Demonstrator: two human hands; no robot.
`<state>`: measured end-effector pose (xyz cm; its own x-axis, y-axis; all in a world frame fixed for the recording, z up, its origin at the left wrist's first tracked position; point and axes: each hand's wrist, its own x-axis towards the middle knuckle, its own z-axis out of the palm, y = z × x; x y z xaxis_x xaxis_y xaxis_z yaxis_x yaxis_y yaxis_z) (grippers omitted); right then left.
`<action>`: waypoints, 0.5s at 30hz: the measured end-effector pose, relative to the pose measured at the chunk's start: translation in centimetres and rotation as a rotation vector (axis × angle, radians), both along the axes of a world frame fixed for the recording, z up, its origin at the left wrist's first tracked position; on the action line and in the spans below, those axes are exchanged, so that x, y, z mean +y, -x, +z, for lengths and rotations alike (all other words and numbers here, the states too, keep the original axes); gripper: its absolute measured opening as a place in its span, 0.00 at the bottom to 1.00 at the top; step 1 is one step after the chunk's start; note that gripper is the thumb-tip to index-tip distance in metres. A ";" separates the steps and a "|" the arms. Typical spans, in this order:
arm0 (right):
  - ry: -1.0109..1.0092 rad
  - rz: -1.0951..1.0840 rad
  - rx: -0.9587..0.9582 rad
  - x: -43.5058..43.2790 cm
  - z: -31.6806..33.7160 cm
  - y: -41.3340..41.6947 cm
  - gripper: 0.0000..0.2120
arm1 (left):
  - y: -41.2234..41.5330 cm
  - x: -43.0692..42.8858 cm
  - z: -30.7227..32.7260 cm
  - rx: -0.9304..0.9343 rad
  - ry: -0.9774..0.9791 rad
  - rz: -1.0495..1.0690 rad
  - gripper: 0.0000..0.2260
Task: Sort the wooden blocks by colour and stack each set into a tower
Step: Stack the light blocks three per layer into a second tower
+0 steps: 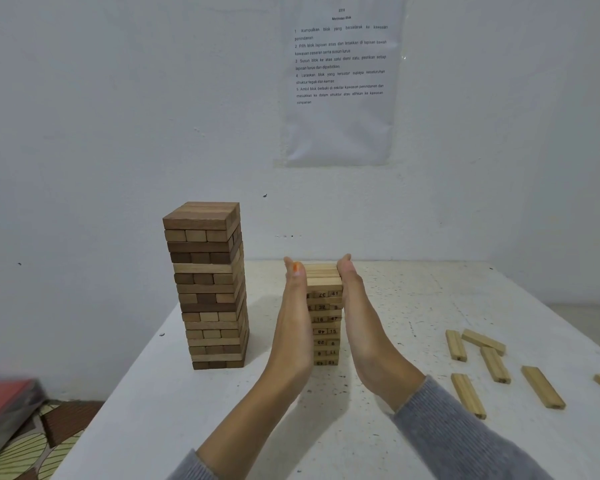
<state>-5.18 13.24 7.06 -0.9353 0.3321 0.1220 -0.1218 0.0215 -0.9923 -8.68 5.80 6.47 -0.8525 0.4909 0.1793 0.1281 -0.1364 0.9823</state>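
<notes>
While the left hand (293,323) and the right hand (357,317) stand flat against opposite sides of the pale tower (324,306), the sorting looks largely done and the stacking about two-thirds finished. The fingers (293,275) of both hands are straight and together, curled round nothing; they only press the pale tower's sides, which reads as squaring up its layers. That tower stands near the middle of the white surface (222,410), with numbers printed on the block ends that face the camera.

To its left, apart from it and close to the surface's edge, the dark tower (208,285) stands much taller, built of brown and tan blocks in crossed layers with a neat flat top. No dark blocks lie loose in view, so that set appears complete.

What is left sits to the right: six loose pale blocks (495,364) lie scattered on the surface, well apart from the pale tower, one of them cut off by the picture's edge. By this judgement they have to be picked up and laid on top in further layers, with the pale tower kept straight as it grows. A printed sheet of paper (340,81) hangs on the wall (118,116) behind.
</notes>
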 end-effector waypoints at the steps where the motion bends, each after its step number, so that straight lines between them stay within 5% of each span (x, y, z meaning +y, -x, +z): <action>1: 0.001 0.003 0.003 0.0 0.1 -0.1 0.22 | 0.0 0.0 0.0 0.013 0.004 0.030 0.29; 6: 0.018 -0.093 0.051 0.9 1.0 -1.0 0.26 | -0.2 -0.1 -0.1 0.175 -0.061 0.215 0.28; 15: 0.009 -0.303 0.121 4.1 0.5 -5.7 0.11 | -4.7 1.9 -0.1 0.417 -0.162 0.159 0.14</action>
